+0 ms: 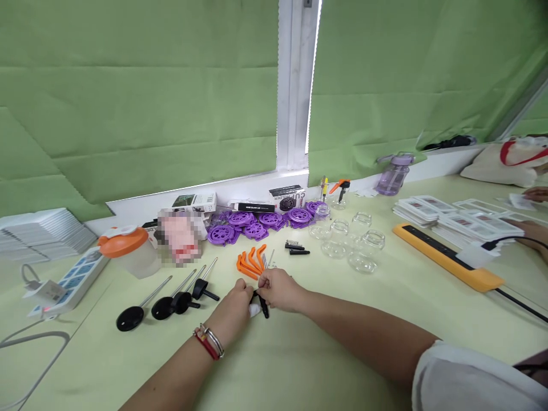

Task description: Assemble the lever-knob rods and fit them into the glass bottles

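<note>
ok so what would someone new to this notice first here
Probably the purple spoked pieces, heaped along the back of the table against the white ledge. Next, the bright orange curved parts fanned out just beyond the two hands, and the big green sheets covering the wall behind on both sides of a pale upright frame.

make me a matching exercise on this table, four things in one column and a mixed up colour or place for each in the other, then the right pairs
1. Lidded cup
2. Wheel-patterned pieces
3. Small rod-like part
4. Glass containers

A. Purple
B. At the fingers of the left hand and right hand
C. Clear
D. Orange on top

Pairs: 1-D, 2-A, 3-B, 4-C
</note>
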Motion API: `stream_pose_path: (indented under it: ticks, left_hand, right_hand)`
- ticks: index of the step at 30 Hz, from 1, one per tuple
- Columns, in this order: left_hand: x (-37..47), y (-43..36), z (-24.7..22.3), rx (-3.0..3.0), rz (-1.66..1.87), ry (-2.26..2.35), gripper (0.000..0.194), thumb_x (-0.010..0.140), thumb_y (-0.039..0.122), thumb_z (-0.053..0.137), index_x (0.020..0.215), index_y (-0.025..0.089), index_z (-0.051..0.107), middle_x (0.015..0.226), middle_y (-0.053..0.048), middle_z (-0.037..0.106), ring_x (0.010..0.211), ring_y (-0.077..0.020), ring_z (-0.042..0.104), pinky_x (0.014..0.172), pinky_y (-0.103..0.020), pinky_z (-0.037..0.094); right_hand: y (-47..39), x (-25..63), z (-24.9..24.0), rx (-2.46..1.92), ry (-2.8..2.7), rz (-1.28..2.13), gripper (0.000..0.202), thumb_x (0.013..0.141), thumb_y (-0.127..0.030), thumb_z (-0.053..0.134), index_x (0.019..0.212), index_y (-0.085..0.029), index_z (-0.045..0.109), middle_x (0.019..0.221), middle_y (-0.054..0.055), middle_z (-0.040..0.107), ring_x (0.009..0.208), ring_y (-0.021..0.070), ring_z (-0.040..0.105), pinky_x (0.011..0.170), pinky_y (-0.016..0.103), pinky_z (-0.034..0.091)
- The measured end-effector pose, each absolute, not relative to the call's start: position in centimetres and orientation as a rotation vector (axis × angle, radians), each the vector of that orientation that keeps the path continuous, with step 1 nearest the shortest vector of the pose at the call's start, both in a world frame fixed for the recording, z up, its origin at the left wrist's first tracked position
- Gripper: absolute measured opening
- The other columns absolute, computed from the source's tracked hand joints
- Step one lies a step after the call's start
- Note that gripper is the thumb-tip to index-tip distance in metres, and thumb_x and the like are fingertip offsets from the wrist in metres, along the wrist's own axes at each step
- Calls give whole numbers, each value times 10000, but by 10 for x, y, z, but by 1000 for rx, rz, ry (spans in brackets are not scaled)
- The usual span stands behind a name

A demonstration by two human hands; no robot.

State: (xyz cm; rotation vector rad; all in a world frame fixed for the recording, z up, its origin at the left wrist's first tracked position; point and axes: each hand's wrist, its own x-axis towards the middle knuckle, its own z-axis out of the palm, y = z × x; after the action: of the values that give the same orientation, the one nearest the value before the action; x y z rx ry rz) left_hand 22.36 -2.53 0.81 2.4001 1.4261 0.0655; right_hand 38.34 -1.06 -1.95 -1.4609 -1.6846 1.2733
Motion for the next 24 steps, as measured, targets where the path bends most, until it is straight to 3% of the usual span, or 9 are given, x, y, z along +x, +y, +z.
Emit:
stream_pose_path:
  ticks: [8,13,19,24]
  left_hand:
    - [227,-29,14,2405,19,1678,222,867,271,393,818,148,571,912,-84,488,682,-181,550,646,-310,392]
    - [235,-35,22,2651,212,1553,234,869,273,396,935,169,596,951,-95,523,896,-241,505,765,-348,379]
    - [237,-36,18,2561,211,1363,345,794,470,506,987,199,597,973,-85,539,920,-249,488,804,-361,361]
    - [241,-38,18,2556,232,1378,426,743,541,533,988,197,589,997,-88,543,964,-268,482,866,-388,320]
  right_hand:
    - [-12,388,-22,-1445,-1695,1288,69,720,-146,564,772,-174,527,608,-32,517,465,103,553,379,177,425]
    - [-11,392,-24,-1435,-1748,1244,82,705,-117,563,754,-177,537,567,-39,521,421,90,513,365,171,391]
    - [-16,393,-18,-1399,-1644,1385,54,755,-171,562,732,-173,513,525,-42,505,476,106,535,426,201,471]
    - [-10,402,-11,-1392,-1673,1402,42,770,-179,561,776,-166,521,531,-52,504,452,90,524,437,186,445]
